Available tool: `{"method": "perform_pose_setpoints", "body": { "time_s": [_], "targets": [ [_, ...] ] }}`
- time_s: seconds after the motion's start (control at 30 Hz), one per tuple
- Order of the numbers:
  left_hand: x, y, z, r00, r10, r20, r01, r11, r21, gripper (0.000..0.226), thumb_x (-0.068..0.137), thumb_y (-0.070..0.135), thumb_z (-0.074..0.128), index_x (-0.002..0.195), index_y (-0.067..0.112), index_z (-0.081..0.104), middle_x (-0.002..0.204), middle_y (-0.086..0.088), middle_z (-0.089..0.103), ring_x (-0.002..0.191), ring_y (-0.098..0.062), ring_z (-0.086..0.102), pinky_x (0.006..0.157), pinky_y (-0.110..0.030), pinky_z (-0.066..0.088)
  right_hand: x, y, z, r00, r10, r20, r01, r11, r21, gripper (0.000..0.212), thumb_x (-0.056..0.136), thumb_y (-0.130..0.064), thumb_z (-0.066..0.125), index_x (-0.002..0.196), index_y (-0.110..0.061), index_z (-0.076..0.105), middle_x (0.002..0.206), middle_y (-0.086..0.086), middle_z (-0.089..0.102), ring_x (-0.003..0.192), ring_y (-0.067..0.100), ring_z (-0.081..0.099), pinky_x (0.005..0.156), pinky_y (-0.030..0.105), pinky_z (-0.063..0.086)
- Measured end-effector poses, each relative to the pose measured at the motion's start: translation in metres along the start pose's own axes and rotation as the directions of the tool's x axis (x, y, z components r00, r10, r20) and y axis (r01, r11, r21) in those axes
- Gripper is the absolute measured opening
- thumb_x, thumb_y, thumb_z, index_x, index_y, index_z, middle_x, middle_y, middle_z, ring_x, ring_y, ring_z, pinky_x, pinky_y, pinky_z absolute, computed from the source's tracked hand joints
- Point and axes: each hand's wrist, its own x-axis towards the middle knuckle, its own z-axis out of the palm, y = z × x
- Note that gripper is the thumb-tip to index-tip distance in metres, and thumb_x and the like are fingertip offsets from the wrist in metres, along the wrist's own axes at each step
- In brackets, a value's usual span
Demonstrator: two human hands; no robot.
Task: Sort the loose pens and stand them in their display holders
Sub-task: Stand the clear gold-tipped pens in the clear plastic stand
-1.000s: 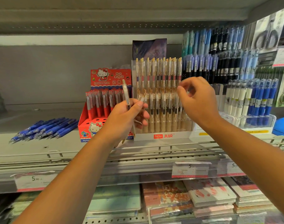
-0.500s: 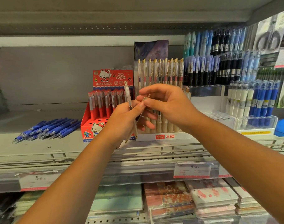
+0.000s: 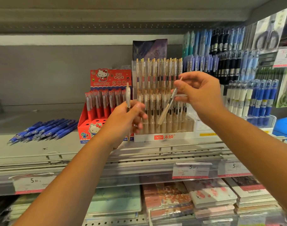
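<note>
My left hand [image 3: 124,119] grips an upright clear pen with gold trim [image 3: 128,95] in front of the red Hello Kitty box [image 3: 97,126]. My right hand [image 3: 198,93] pinches a second clear gold-trimmed pen [image 3: 166,110], tilted, its tip pointing down toward the lower row of the clear tiered holder [image 3: 162,137] marked hesu. That holder has two rows of matching pens standing in it. A pile of loose blue pens [image 3: 44,130] lies flat on the shelf at left.
Racks of blue, black and white pens [image 3: 247,95] fill the right side. A wire rail [image 3: 155,154] with price tags runs along the shelf front. Notebooks [image 3: 204,194] are stacked on the shelf below. Packaged scissors [image 3: 268,36] hang at the upper right.
My right hand came across to my left hand, took one clear pen from it, and has moved back right, holding it tilted in front of the holder. My left hand keeps one pen.
</note>
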Motion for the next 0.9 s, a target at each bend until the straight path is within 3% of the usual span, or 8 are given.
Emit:
{"method": "perform_pose_setpoints", "body": {
  "time_s": [0.1,0.2,0.3,0.37,0.53,0.63,0.7,0.9],
  "targets": [
    [0.003,-0.004,-0.003,1.0,-0.014,-0.016,0.015,0.997,0.071,0.013,0.1,0.037,0.054,0.1,0.024,0.056,0.072,0.001,0.058,0.05,-0.007,0.044,0.045,-0.023,0.038,0.009,0.004,-0.014,0.991,-0.086,-0.105,0.072,0.989,-0.129,0.018,0.085,-0.006,0.074,0.101,-0.006,0.066,0.088,0.013,0.07,0.073,0.02,0.073,0.057,0.028,0.06],
    [0.005,-0.003,-0.003,0.998,-0.048,-0.034,0.046,0.997,-0.054,0.024,0.092,0.046,0.054,0.095,0.024,0.045,0.067,0.001,0.053,0.046,-0.009,0.037,0.04,-0.024,0.03,0.017,0.008,-0.026,0.977,-0.148,-0.153,0.108,0.965,-0.24,0.023,0.085,-0.012,0.075,0.106,-0.008,0.067,0.092,0.012,0.071,0.074,0.017,0.072,0.057,0.025,0.059],
    [0.006,0.0,-0.001,0.997,-0.069,-0.022,0.062,0.97,-0.236,0.014,0.094,0.031,0.037,0.085,0.021,0.037,0.058,0.002,0.048,0.043,-0.011,0.032,0.04,-0.019,0.026,0.022,0.013,-0.035,0.964,-0.198,-0.179,0.129,0.934,-0.334,0.024,0.086,-0.016,0.075,0.107,-0.01,0.068,0.09,0.005,0.071,0.073,0.011,0.071,0.056,0.023,0.058],
    [0.006,0.002,0.001,0.997,-0.078,-0.019,0.07,0.959,-0.275,0.019,0.098,0.022,0.029,0.081,0.02,0.036,0.057,0.003,0.043,0.043,-0.011,0.03,0.04,-0.018,0.026,0.023,0.016,-0.038,0.957,-0.222,-0.186,0.14,0.917,-0.374,0.022,0.086,-0.017,0.075,0.106,-0.013,0.069,0.087,0.0,0.07,0.072,0.009,0.07,0.056,0.021,0.058],
    [0.003,0.002,0.002,0.997,0.001,-0.074,-0.006,0.997,-0.074,0.016,0.101,0.02,0.04,0.085,0.019,0.041,0.062,0.004,0.047,0.051,-0.014,0.041,0.05,-0.031,0.035,0.021,0.028,-0.035,0.966,-0.206,-0.153,0.128,0.903,-0.411,0.025,0.086,-0.017,0.075,0.11,-0.012,0.069,0.085,-0.004,0.069,0.075,0.009,0.07,0.057,0.021,0.058],
    [0.002,0.0,0.0,0.992,0.08,-0.095,-0.072,0.994,0.086,0.011,0.102,0.026,0.051,0.093,0.021,0.052,0.073,0.002,0.059,0.066,-0.015,0.057,0.066,-0.038,0.051,0.019,0.035,-0.032,0.976,-0.198,-0.096,0.133,0.879,-0.458,0.028,0.086,-0.019,0.075,0.112,-0.011,0.07,0.087,-0.002,0.071,0.074,0.007,0.07,0.057,0.019,0.058],
    [0.002,-0.001,0.0,0.986,0.135,-0.101,-0.117,0.979,0.165,0.007,0.099,0.026,0.057,0.094,0.021,0.057,0.083,-0.005,0.062,0.075,-0.017,0.061,0.075,-0.037,0.051,0.018,0.039,-0.029,0.983,-0.177,-0.041,0.135,0.864,-0.486,0.028,0.085,-0.019,0.075,0.112,-0.01,0.07,0.089,0.002,0.072,0.075,0.008,0.071,0.059,0.022,0.059],
    [0.002,-0.002,0.0,0.978,0.171,-0.121,-0.15,0.975,0.167,0.007,0.092,0.019,0.068,0.097,0.016,0.064,0.088,-0.003,0.065,0.076,-0.015,0.063,0.065,-0.03,0.055,0.015,0.041,-0.026,0.988,-0.149,0.033,0.143,0.824,-0.548,0.024,0.088,-0.021,0.071,0.109,-0.011,0.072,0.092,0.005,0.073,0.075,0.013,0.07,0.062,0.023,0.06]
  ]
}}
